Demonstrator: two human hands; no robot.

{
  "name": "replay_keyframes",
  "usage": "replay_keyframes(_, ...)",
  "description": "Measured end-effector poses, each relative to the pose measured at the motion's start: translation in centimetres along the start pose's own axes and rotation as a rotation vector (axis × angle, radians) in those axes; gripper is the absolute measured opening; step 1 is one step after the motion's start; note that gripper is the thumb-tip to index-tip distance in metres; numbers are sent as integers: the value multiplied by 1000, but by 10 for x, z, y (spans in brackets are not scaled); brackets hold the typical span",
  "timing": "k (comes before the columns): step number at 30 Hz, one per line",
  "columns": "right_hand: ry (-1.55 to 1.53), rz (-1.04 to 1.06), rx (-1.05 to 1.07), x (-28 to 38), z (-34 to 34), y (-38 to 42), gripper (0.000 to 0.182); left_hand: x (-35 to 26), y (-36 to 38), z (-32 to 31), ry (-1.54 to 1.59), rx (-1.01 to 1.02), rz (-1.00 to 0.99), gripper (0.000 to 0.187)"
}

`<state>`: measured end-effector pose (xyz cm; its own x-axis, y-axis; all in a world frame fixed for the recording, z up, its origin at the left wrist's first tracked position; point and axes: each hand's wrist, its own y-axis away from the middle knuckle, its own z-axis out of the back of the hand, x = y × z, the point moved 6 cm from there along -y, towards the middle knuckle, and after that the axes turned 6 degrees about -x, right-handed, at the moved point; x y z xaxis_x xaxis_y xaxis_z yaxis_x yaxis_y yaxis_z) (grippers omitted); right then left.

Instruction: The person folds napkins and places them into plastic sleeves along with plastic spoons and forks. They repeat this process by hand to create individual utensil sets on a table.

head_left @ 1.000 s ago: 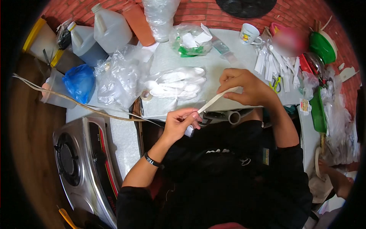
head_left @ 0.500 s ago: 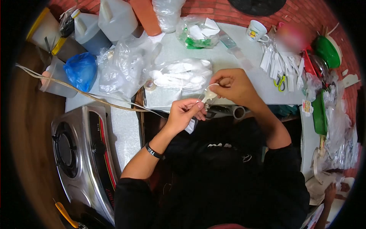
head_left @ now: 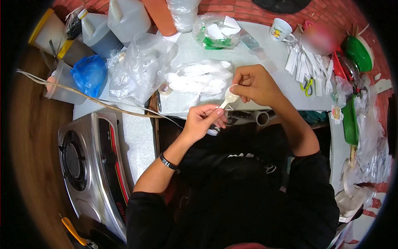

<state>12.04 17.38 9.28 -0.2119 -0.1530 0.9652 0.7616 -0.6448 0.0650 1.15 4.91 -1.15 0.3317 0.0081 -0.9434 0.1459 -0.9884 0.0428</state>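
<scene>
A white plastic spoon (head_left: 230,98) is held at a slant between my two hands, above the near edge of the table. The thumb and fingers of my left hand (head_left: 203,119) pinch its handle. My right hand (head_left: 257,86) grips the rim of its bowl between thumb and curled fingers. Just behind the spoon lies a pile of white plastic spoons (head_left: 199,78) in clear wrap. A roll of tape (head_left: 164,89) sits at the pile's left end.
At left stand a gas stove (head_left: 93,162), a blue bag (head_left: 88,75) and jugs (head_left: 128,20). A cable (head_left: 83,94) crosses there. Toward the right are a mug (head_left: 280,30), white wrapped utensils (head_left: 304,62), scissors (head_left: 306,86) and a green tray (head_left: 350,120).
The spoon now shows more plainly between my hands; clear film around it is less visible. My right hand has risen slightly. Another person's hand at lower right has left the view.
</scene>
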Motion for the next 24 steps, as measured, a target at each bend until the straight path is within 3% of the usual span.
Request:
replay_keyframes(4, -77, -2, 58, -6, 7, -8, 10, 1, 1, 0, 1, 12, -6, 24)
replay_keyframes(7, 89, 64, -2, -3, 5, -2, 11, 0, 1, -2, 14, 41, 10, 24)
replay_keyframes(10, 506, 531, -74, 40, -3, 13, 12, -2, -1, -2, 11, 30, 21, 25)
replay_keyframes(17, 637, 652, -39, 63, -11, 21, 16, 0, -1, -2, -4, 16, -24, 24)
replay_keyframes(22, 625, 701, 79, 34, -40, 15, 11, -1, 0, -2, 24, -4, -38, 25)
replay_keyframes(24, 438, 471, 44, 28, -32, 12, 10, -2, 0, 2, -4, -25, -20, 25)
